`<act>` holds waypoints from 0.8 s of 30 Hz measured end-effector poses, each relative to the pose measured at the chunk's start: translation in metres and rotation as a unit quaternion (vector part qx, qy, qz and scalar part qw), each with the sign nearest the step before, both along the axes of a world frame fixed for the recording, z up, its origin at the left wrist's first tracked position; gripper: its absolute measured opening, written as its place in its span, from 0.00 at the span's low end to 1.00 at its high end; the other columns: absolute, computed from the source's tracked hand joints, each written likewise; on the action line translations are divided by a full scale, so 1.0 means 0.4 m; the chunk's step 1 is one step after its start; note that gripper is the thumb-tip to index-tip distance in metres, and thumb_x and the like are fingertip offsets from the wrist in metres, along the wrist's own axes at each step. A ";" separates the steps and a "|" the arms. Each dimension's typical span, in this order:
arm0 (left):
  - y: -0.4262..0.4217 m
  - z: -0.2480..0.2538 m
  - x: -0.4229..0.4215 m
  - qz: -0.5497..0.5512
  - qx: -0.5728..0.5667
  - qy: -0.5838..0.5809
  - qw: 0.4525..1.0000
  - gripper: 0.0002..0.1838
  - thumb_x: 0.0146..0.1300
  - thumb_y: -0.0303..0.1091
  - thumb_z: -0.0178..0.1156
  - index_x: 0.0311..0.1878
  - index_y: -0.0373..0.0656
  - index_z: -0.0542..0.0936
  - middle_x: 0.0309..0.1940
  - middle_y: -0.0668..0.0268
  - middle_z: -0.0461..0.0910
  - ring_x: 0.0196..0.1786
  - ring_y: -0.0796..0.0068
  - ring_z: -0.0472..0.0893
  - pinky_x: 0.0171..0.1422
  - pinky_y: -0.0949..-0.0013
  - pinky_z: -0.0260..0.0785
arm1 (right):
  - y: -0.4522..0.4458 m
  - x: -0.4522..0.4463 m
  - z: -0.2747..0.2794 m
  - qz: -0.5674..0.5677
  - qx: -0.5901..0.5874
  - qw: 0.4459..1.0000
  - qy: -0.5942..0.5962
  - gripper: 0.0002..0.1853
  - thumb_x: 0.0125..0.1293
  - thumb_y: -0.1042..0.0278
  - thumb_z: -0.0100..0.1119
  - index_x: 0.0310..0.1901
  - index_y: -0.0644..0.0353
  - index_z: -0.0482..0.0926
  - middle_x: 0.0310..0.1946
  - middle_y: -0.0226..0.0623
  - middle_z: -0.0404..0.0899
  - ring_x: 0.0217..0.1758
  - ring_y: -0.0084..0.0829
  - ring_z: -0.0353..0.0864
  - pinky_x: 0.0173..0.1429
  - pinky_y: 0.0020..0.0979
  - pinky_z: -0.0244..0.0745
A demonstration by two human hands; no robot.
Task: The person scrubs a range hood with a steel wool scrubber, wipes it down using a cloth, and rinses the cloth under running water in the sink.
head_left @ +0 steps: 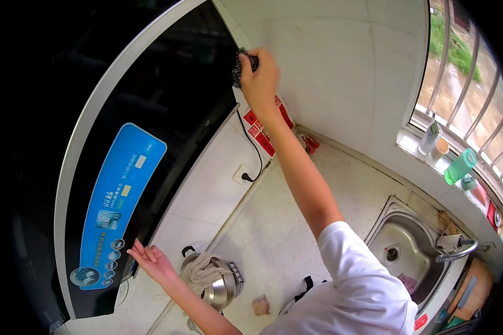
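A dark, curly scouring pad [238, 70] is gripped in my right hand [261, 75], pressed at the right edge of the black range hood [190, 61]. The fingers curl round the pad and hide part of it. Low on the hood's front is a blue sticker [123, 184] with pictures and print. My left hand [152, 262] is near the hood's lower edge, beside the sticker's bottom end. Its fingers are stretched out and nothing is in them; whether the fingertips touch the hood I cannot tell.
A metal pot [221, 291] with a cloth [205, 271] over it stands on the counter [296, 201] below. The sink [397, 234] and its faucet [458, 251] are at right. Cups and a green bottle [460, 166] line the windowsill. A black plug [246, 177] sits in the wall socket.
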State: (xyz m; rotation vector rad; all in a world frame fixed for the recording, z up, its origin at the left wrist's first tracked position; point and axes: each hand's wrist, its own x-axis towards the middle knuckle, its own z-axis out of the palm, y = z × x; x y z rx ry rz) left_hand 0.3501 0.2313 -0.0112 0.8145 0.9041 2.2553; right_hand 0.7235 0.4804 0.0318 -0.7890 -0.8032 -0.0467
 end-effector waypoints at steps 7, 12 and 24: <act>-0.001 0.002 -0.002 -0.010 0.001 0.006 1.000 0.21 0.69 0.50 0.49 0.48 0.39 0.68 0.52 0.71 0.76 0.15 0.88 0.53 0.23 0.83 0.49 | 0.005 -0.028 -0.036 0.017 0.028 0.999 0.006 0.07 0.56 0.74 0.60 0.32 0.65 0.72 0.29 0.48 0.74 0.34 0.50 0.73 0.37 0.41 0.66; -0.001 -0.003 -0.015 -0.013 0.005 0.002 1.000 0.24 0.68 0.50 0.49 0.51 0.34 0.72 0.51 0.73 0.76 0.16 0.87 0.53 0.24 0.81 0.48 | -0.007 -0.040 -0.054 0.009 0.002 1.000 0.008 0.08 0.56 0.73 0.60 0.32 0.66 0.72 0.29 0.48 0.74 0.33 0.50 0.73 0.37 0.41 0.66; -0.003 0.012 0.007 0.001 -0.007 0.004 1.000 0.24 0.68 0.50 0.50 0.54 0.36 0.70 0.51 0.73 0.76 0.16 0.87 0.53 0.23 0.81 0.50 | -0.041 -0.013 -0.088 0.122 -0.056 0.988 0.077 0.08 0.57 0.71 0.61 0.31 0.67 0.73 0.26 0.50 0.76 0.31 0.47 0.75 0.37 0.38 0.68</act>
